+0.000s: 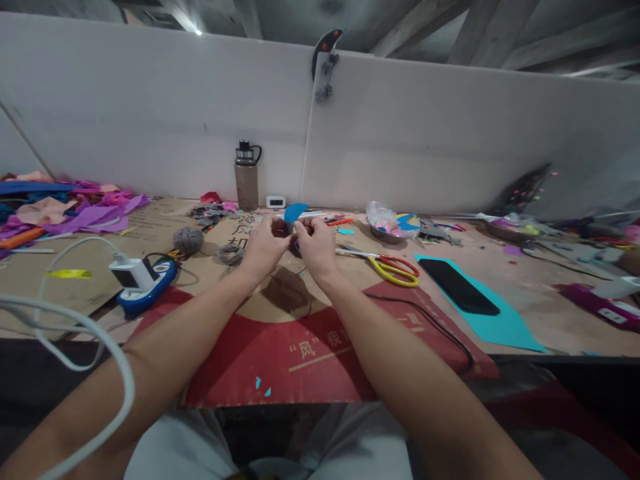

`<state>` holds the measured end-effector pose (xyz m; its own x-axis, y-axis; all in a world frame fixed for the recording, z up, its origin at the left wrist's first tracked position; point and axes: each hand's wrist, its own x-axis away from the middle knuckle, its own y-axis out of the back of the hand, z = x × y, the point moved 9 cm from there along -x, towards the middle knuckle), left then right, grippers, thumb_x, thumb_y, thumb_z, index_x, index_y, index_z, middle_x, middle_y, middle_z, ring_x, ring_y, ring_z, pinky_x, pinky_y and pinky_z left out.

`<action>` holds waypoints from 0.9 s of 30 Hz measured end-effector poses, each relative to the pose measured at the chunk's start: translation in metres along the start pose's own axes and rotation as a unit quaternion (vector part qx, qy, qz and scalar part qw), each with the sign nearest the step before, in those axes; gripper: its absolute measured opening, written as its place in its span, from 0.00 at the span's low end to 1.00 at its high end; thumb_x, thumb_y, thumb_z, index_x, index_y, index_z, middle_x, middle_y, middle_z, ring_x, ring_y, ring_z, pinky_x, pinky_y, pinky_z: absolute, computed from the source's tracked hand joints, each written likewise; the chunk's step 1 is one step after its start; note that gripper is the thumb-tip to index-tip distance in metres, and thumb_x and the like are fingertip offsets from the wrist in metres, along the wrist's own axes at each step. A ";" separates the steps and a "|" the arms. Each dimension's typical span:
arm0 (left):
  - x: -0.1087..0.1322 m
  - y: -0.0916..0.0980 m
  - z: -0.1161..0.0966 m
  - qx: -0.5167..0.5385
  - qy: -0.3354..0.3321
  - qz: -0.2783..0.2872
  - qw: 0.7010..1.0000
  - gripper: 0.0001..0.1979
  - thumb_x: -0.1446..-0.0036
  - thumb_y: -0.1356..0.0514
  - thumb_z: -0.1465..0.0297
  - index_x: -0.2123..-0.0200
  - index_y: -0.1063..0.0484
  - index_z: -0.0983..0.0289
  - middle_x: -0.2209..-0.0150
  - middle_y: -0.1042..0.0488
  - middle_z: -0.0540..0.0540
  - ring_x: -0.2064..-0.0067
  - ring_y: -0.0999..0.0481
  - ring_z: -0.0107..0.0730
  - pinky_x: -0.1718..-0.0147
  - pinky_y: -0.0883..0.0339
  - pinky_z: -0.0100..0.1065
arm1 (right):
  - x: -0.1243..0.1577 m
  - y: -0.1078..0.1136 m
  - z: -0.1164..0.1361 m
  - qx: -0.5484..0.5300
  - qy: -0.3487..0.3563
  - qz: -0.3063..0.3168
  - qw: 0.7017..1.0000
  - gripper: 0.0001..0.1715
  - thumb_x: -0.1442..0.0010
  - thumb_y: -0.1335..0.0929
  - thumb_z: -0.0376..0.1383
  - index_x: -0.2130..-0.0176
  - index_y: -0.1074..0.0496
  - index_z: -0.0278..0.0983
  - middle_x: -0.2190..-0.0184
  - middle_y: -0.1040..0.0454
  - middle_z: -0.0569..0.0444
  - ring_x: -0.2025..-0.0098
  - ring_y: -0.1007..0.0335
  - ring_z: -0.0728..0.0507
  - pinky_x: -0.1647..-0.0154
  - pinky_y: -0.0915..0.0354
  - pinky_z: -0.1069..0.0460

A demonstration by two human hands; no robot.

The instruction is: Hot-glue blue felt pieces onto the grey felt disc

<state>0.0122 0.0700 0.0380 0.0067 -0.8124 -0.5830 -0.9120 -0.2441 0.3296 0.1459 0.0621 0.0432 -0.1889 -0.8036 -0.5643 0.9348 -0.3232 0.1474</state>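
Grips a small blue cut-out [295,212] between the fingertips of left hand [269,244] and right hand [317,245] above printed cardboard [240,373] on the worktop [530,300], and could crease or drop it through uneven pinching.

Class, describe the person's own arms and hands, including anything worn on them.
Both forearms are bare, with no sleeves in view. The left hand and right hand wear no gloves, and no watch or bracelet shows.
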 end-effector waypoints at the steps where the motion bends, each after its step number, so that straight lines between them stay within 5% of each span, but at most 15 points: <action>1: 0.000 0.001 0.000 0.003 0.003 -0.003 1.000 0.12 0.55 0.37 0.68 0.66 0.35 0.64 0.67 0.27 0.54 0.66 0.27 0.32 0.65 0.34 0.34 | 0.000 -0.002 0.002 -0.007 0.006 0.011 1.000 0.11 0.48 0.36 0.39 0.71 0.30 0.35 0.74 0.27 0.53 0.72 0.35 0.48 0.67 0.41 0.52; 7: -0.002 0.002 0.001 0.064 0.012 0.014 0.998 0.10 0.53 0.40 0.68 0.66 0.34 0.64 0.68 0.27 0.53 0.66 0.27 0.31 0.65 0.34 0.34 | -0.002 -0.008 0.007 -0.057 0.042 0.055 0.996 0.10 0.47 0.36 0.38 0.70 0.29 0.35 0.73 0.27 0.54 0.71 0.35 0.49 0.66 0.40 0.53; 19: -0.001 -0.006 0.004 0.192 0.072 0.056 0.977 0.08 0.53 0.41 0.72 0.67 0.28 0.66 0.69 0.24 0.54 0.66 0.26 0.29 0.60 0.33 0.33 | 0.000 -0.006 0.005 -0.025 0.033 0.045 0.998 0.10 0.47 0.37 0.39 0.71 0.31 0.36 0.74 0.29 0.55 0.72 0.37 0.50 0.68 0.41 0.54; 27: -0.007 0.005 -0.004 0.014 0.008 0.057 0.998 0.09 0.53 0.42 0.71 0.67 0.25 0.65 0.68 0.24 0.54 0.67 0.26 0.31 0.63 0.33 0.32 | 0.000 -0.008 0.003 -0.006 0.041 0.049 0.998 0.09 0.47 0.36 0.39 0.70 0.31 0.35 0.74 0.29 0.55 0.72 0.38 0.50 0.67 0.41 0.53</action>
<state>0.0089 0.0725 0.0473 -0.0907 -0.8427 -0.5307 -0.9183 -0.1354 0.3719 0.1377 0.0632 0.0444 -0.0724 -0.7875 -0.6121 0.9513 -0.2388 0.1947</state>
